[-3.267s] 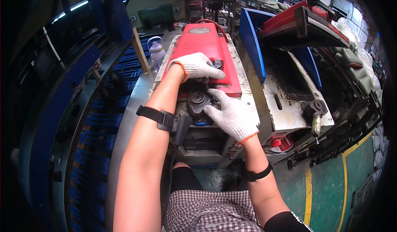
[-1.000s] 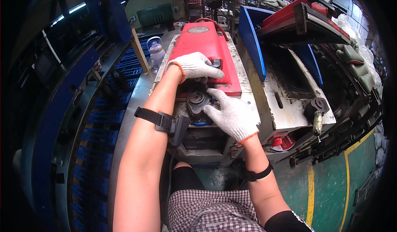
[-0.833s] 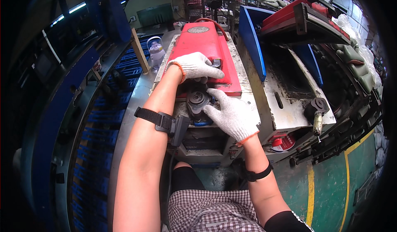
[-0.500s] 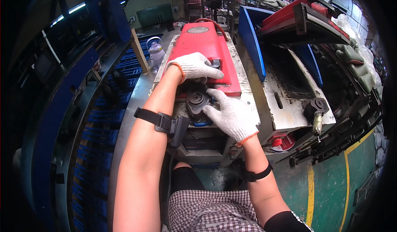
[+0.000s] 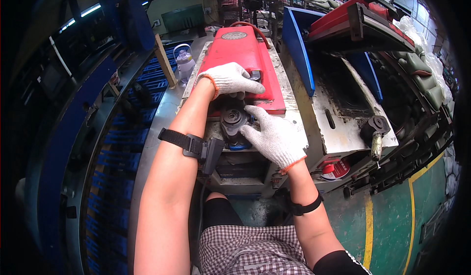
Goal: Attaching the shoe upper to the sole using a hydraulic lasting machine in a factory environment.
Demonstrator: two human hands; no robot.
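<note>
A long red metal cover lies on the pale bench-like machine in front of me. At its near end is my left hand, in a white knit glove with an orange cuff. Its fingers curl down and the thumb points right, beside a small shiny metal piece; what the fingers hold is hidden. Just below is a dark, greasy round metal fitting with a ringed top. My right hand, gloved the same way, grips the fitting's right side between thumb and forefinger. The other fingertips are out of sight.
A second machine stands to the right, with a raised red lid, blue side panels and a similar fitting with a wrapped handle. A clear bottle is at left, near blue slatted racks. Green seat covers hang far right.
</note>
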